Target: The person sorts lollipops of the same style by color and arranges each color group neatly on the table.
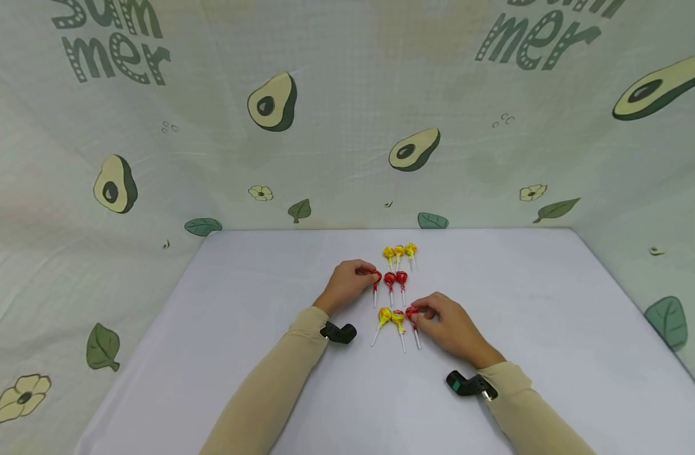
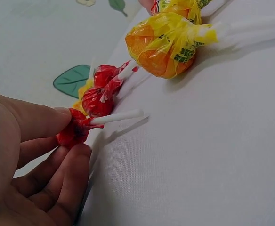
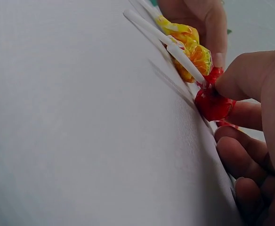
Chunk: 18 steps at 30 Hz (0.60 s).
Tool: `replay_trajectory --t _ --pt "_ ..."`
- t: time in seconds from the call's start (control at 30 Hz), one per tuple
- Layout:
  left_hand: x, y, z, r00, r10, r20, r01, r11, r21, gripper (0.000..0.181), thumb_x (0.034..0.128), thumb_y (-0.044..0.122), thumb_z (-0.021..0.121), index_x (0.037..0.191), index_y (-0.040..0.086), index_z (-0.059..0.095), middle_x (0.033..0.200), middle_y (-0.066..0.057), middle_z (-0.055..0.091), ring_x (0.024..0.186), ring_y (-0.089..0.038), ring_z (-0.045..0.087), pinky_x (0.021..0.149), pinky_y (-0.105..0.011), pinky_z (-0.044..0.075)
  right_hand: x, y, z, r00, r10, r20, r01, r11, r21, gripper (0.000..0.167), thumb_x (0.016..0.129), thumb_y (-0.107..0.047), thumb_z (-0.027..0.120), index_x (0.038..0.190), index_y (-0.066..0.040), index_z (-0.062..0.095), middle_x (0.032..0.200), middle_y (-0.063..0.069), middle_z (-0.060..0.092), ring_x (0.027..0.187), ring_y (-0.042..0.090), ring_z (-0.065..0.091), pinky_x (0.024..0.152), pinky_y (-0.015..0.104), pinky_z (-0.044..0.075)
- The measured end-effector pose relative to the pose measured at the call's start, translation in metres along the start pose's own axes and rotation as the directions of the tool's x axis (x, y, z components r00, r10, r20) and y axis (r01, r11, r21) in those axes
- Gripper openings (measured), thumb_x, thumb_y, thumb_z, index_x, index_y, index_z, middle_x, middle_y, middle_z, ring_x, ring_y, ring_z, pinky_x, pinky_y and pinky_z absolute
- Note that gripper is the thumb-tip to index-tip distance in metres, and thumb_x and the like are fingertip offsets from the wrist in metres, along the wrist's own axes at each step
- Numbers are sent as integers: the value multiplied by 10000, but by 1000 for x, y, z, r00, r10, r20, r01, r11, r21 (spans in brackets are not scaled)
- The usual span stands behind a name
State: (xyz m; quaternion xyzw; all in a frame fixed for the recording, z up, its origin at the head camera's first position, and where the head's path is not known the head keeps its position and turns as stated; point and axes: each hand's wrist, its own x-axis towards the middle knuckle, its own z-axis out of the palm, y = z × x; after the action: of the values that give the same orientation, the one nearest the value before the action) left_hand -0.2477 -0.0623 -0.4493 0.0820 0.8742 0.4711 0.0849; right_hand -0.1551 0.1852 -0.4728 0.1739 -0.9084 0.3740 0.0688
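My left hand [image 1: 347, 284] pinches the head of a red lollipop [image 2: 74, 129] between thumb and fingers, at the left end of the middle row. Two more red lollipops [image 1: 389, 279] [image 1: 401, 278] lie just to its right. In the nearest row, my right hand [image 1: 451, 325] pinches the wrapped head of a red lollipop [image 3: 215, 101] at the right end. Beside that one lie a yellow lollipop with some red on it [image 1: 398, 318] and a yellow lollipop [image 1: 384, 315]. All the sticks in these two rows point toward the near side.
Several yellow lollipops [image 1: 399, 251] form the farthest row, close together. They lie on a white-covered table [image 1: 529, 297], with a cloth backdrop [image 1: 336, 170] printed with avocados and leaves rising behind its far edge. A black band with a device [image 1: 338, 333] is on each wrist.
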Motion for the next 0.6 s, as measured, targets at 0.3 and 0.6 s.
replay_trajectory --t 0.3,0.6 --pt "5 1 0 1000 -9 -2 9 1000 28 241 937 295 727 1128 149 734 1002 67 673 935 -134 596 823 -316 506 1 1 0 1000 2 21 -2 1000 -7 252 890 -242 769 1131 -176 736 966 -96 615 848 84 559 737 300 466" --pt "11 1 2 1000 4 0 -4 999 51 230 926 303 736 1102 155 743 987 76 675 932 -136 595 819 -325 500 2 -2 -1 1000 1 22 -1 1000 -15 257 889 -253 770 1127 -159 740 961 -90 612 846 84 562 743 306 471"
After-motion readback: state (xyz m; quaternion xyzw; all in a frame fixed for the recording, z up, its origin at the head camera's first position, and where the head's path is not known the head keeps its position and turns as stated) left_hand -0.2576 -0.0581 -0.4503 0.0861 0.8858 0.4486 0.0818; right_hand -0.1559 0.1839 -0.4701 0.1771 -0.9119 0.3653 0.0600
